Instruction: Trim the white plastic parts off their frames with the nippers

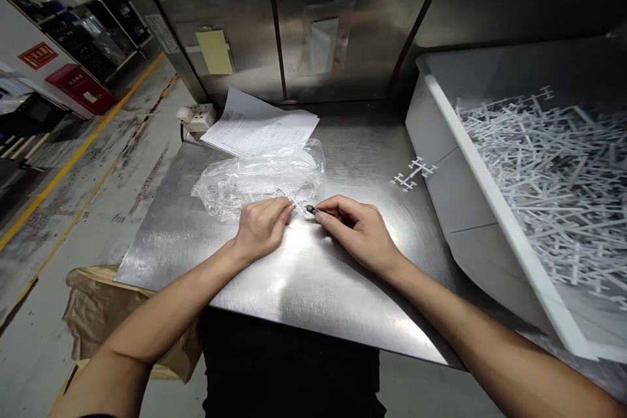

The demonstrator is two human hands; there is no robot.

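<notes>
My left hand (pixel 262 227) is closed, thumb and fingers pinching a thin white plastic sprue (pixel 295 201) above the metal table. My right hand (pixel 361 230) grips a small dark tool (pixel 311 209); its tip points left at the sprue, and most of it is hidden in my fingers, so its exact kind does not show. Just behind both hands lies a clear plastic bag (pixel 235 179), crumpled, with whitish contents. Another branched white sprue (pixel 414 174) lies flat on the table to the right of my right hand.
On the right stands a large white bin (pixel 509 215) heaped with white sprues (pixel 563 170). Printed sheets (pixel 259 124) and a power strip (pixel 200 117) sit at the back, before a metal wall. A brown paper bag (pixel 93 313) is on the floor at left.
</notes>
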